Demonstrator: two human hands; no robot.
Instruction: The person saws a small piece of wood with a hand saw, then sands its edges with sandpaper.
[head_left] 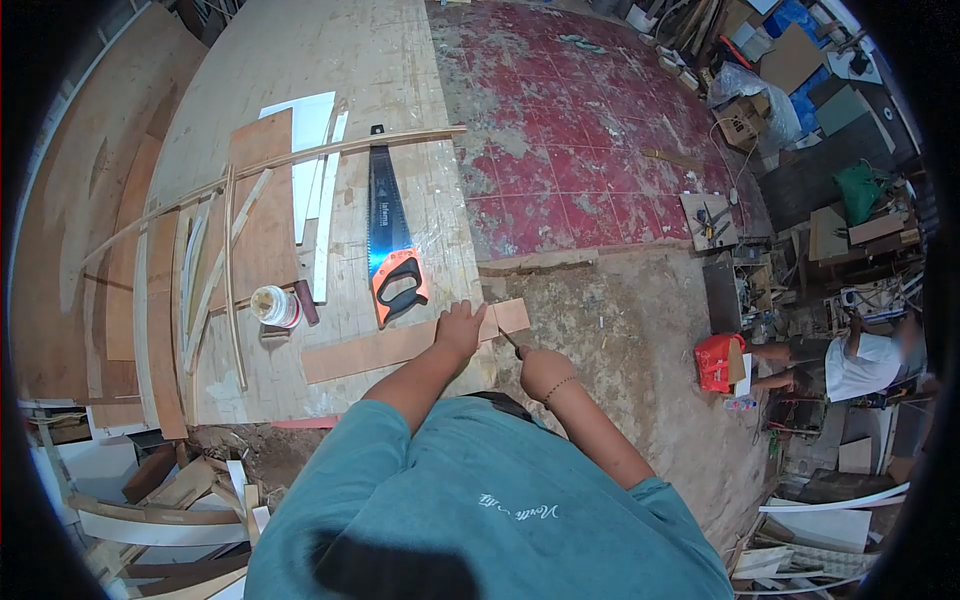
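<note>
A thin wooden board lies across the near edge of the plywood table, its right end jutting out past the table's side. My left hand presses down on it with fingers stretched out. My right hand, off the table's side, is closed around a slim tool whose narrow tip meets the board just right of my left fingers; its handle is mostly hidden in my fist. Just beyond my left hand rests a handsaw with an orange and black handle.
On the plywood table are a white tub, a dark red block, wood strips and white panels. A long strip crosses the saw's tip. At right, a person sits near a red bag.
</note>
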